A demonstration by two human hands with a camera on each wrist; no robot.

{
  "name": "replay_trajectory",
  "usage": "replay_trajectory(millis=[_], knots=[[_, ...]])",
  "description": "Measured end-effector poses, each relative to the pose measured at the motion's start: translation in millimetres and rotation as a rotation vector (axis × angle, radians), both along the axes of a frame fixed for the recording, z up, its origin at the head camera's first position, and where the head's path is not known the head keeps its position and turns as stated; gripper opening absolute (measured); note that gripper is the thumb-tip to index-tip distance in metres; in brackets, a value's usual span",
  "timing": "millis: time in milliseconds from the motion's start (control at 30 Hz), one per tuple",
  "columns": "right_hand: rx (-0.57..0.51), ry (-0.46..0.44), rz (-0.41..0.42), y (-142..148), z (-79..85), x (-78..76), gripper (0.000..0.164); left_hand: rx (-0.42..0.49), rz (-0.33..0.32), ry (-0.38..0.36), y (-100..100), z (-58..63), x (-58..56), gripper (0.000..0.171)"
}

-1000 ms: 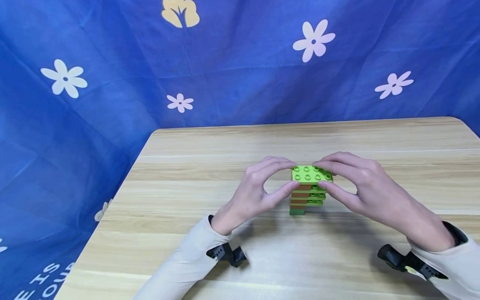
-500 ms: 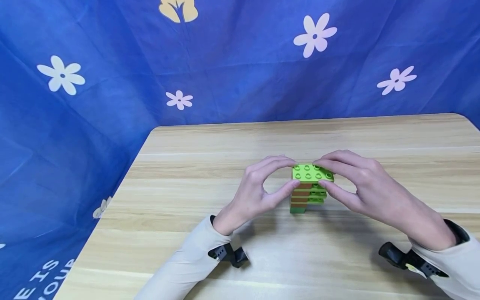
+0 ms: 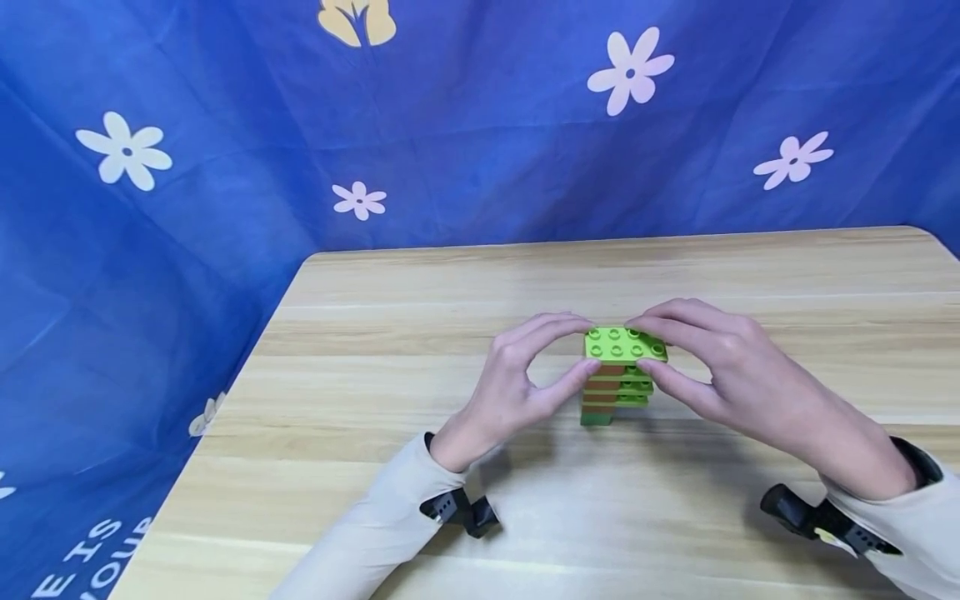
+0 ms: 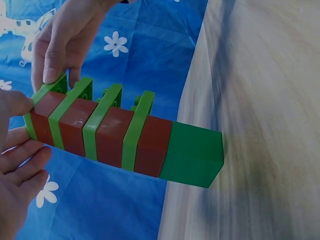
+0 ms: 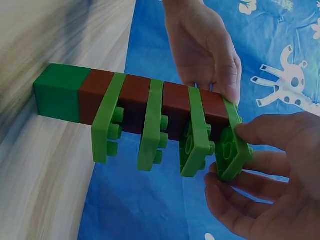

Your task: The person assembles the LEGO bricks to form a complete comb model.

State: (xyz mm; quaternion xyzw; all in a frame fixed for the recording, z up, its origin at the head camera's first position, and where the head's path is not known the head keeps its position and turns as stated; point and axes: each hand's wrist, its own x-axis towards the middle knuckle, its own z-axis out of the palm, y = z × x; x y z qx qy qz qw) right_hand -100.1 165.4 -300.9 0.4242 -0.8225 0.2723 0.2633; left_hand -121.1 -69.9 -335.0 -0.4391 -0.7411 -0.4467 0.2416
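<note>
A tower of toy building bricks stands upright on the table. Its base is a dark green brick (image 4: 194,156), and above it reddish-brown bricks (image 4: 116,134) alternate with thin light green plates. Each plate juts out to the right with studs showing underneath the one above it, as the right wrist view shows. The topmost light green plate (image 3: 624,345) is pinched at its left end by my left hand (image 3: 517,375), thumb in front and fingers behind. At its overhanging right end, my right hand (image 3: 723,367) pinches the same plate between thumb and fingers.
Pale wood-grain table (image 3: 420,333) surrounds the tower. A blue cloth (image 3: 480,125) with white flowers hangs behind and at the left. Black wrist cameras sit on both sleeves, low over the table.
Both hands keep their grip on the top plate with almost no movement. The head view has shifted slightly; the tower stays in place.
</note>
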Motion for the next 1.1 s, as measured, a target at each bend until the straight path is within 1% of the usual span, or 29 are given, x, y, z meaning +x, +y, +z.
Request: replay_trajectory(millis=[267,333,400,467,533,567,600,667,833,967,1100], knots=[[-0.018,-0.009,0.025,-0.4,-1.0,-0.9,0.047,0.001,0.002,-0.014,-1.2,-0.6,0.6,0.032],[-0.015,-0.026,0.025,0.2,-1.4,-0.4,0.043,-0.004,0.002,-0.029,-1.7,-1.0,0.6,0.033],[0.008,-0.073,0.000,2.2,-1.9,1.8,0.042,-0.019,-0.007,-0.070,-2.6,-1.7,1.4,0.041],[0.031,-0.128,-0.036,4.8,-3.0,4.2,0.050,-0.037,-0.013,-0.129,-4.5,-2.3,2.5,0.052],[0.048,-0.177,-0.076,8.0,-4.5,6.8,0.061,-0.057,-0.003,-0.192,-7.5,-3.7,4.1,0.061],[0.055,-0.192,-0.092,9.6,-5.2,7.4,0.064,-0.063,0.007,-0.217,-9.1,-4.6,4.6,0.064],[0.055,-0.195,-0.101,11.0,-6.1,7.4,0.064,-0.066,0.018,-0.236,-10.8,-5.5,5.1,0.064],[0.050,-0.187,-0.104,13.0,-8.7,7.7,0.063,-0.064,0.045,-0.251,-14.4,-8.2,6.0,0.058],[0.009,-0.129,-0.079,16.0,-18.1,5.8,0.054,-0.059,0.092,-0.245,-19.2,-14.3,6.8,0.047],[-0.028,-0.102,-0.060,16.3,-27.4,4.5,0.047,-0.067,0.094,-0.243,-17.9,-17.5,8.9,0.047],[-0.047,-0.104,-0.061,15.8,-33.8,5.0,0.042,-0.073,0.087,-0.245,-14.8,-20.3,11.2,0.045]])
